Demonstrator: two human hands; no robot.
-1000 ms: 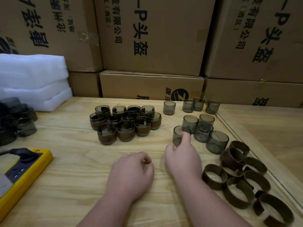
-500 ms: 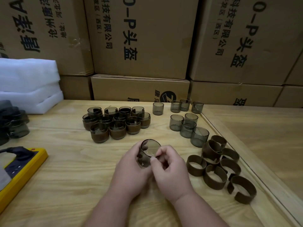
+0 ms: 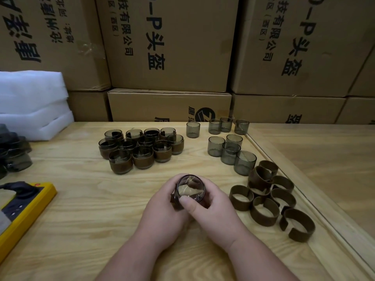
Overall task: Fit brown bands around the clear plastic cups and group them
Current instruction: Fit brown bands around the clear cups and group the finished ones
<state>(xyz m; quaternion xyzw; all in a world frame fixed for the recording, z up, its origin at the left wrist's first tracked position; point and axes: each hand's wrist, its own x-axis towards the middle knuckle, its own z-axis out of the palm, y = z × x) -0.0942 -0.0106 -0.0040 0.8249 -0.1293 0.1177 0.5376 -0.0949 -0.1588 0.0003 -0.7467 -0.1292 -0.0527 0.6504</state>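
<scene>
Both hands hold one clear smoky cup (image 3: 190, 188) above the table, its open mouth tilted toward me. My left hand (image 3: 162, 211) curls round its left side, where a brown band (image 3: 176, 203) shows under the cup. My right hand (image 3: 215, 209) grips the right side, thumb pressed on the near rim. A cluster of several banded cups (image 3: 142, 148) stands at the centre back. Several bare cups (image 3: 229, 145) stand to the right of it. Loose brown bands (image 3: 269, 197) lie at the right.
Stacked cardboard boxes (image 3: 168, 47) wall off the back. White foam sheets (image 3: 30, 104) lie at the back left, dark cups (image 3: 14, 153) at the left edge, a yellow device (image 3: 22, 207) at the front left. A raised wooden lip (image 3: 304, 191) bounds the table on the right.
My right hand took a bare cup from the right group and brought it to the left hand. Both hands now hold it more squarely, mouth turned toward me.
</scene>
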